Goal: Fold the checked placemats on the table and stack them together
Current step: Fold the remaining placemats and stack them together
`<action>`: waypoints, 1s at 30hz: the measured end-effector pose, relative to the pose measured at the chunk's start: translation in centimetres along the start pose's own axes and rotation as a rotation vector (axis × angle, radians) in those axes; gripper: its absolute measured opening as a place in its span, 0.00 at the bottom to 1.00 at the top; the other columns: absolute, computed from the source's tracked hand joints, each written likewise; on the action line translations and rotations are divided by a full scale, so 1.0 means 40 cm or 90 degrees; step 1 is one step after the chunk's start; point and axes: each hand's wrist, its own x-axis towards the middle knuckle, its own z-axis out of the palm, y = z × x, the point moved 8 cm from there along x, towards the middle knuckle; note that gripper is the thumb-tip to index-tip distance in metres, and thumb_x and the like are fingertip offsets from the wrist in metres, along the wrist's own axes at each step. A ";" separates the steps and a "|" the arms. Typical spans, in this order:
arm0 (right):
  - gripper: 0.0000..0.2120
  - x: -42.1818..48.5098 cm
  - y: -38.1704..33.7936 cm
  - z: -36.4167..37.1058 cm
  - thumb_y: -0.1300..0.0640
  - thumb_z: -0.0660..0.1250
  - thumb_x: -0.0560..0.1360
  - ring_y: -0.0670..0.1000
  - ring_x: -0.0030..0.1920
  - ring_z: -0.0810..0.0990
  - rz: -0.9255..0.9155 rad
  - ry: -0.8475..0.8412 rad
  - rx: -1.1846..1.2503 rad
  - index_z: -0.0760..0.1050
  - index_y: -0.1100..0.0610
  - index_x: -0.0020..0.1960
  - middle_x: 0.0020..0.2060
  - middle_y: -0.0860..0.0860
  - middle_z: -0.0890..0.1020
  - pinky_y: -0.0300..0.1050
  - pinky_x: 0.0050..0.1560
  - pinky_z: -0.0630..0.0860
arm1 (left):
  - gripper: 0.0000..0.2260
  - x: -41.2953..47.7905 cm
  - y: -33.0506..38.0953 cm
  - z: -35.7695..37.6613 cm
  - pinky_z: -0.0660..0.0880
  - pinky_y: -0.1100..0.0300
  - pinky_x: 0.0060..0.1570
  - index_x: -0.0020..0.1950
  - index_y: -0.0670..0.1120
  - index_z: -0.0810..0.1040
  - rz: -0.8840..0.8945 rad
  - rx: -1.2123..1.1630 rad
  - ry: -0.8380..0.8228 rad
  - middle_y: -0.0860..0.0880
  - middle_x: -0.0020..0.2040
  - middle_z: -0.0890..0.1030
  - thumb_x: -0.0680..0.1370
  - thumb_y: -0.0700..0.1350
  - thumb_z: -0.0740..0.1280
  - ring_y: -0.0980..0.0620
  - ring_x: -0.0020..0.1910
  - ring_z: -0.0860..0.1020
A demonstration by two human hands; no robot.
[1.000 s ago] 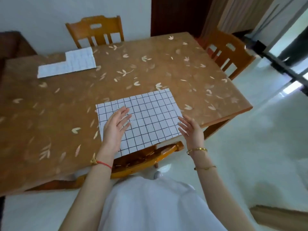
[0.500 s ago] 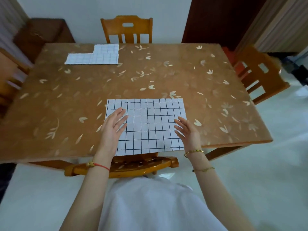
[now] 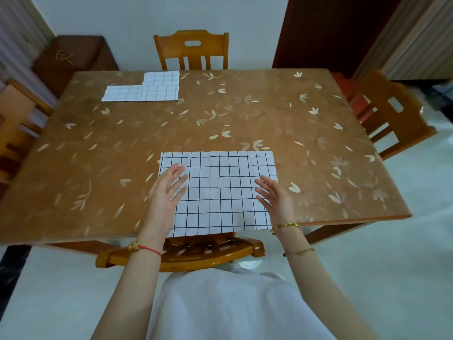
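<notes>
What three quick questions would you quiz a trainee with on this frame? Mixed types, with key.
1. True or false: the near mat lies flat on the table.
2. The left hand and right hand are: A) gripping mat corners; B) open, fingers straight, at the near mat's side edges; C) resting on a chair.
3. Fill in: the far mats lie near the table's far ____ corner.
Key: 1 true; 2 B; 3 left.
</notes>
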 end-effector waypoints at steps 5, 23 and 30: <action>0.15 0.009 0.002 0.009 0.52 0.59 0.81 0.52 0.58 0.81 0.004 0.007 0.002 0.78 0.56 0.61 0.54 0.50 0.85 0.48 0.60 0.76 | 0.15 0.006 0.008 -0.015 0.72 0.49 0.68 0.67 0.47 0.77 0.003 -0.007 0.008 0.52 0.60 0.83 0.83 0.49 0.60 0.52 0.61 0.80; 0.13 0.086 0.036 0.059 0.54 0.58 0.81 0.52 0.57 0.81 0.039 0.011 -0.050 0.78 0.56 0.60 0.55 0.52 0.84 0.47 0.57 0.77 | 0.11 0.058 -0.005 -0.113 0.74 0.52 0.66 0.63 0.49 0.79 -0.026 0.043 0.095 0.52 0.60 0.83 0.83 0.47 0.62 0.54 0.60 0.80; 0.10 0.198 0.041 0.148 0.55 0.62 0.80 0.54 0.55 0.81 -0.037 -0.047 -0.305 0.79 0.56 0.58 0.53 0.53 0.84 0.46 0.55 0.77 | 0.08 0.107 -0.087 -0.263 0.74 0.52 0.64 0.55 0.53 0.79 -0.110 0.214 0.226 0.48 0.67 0.77 0.81 0.42 0.65 0.52 0.59 0.78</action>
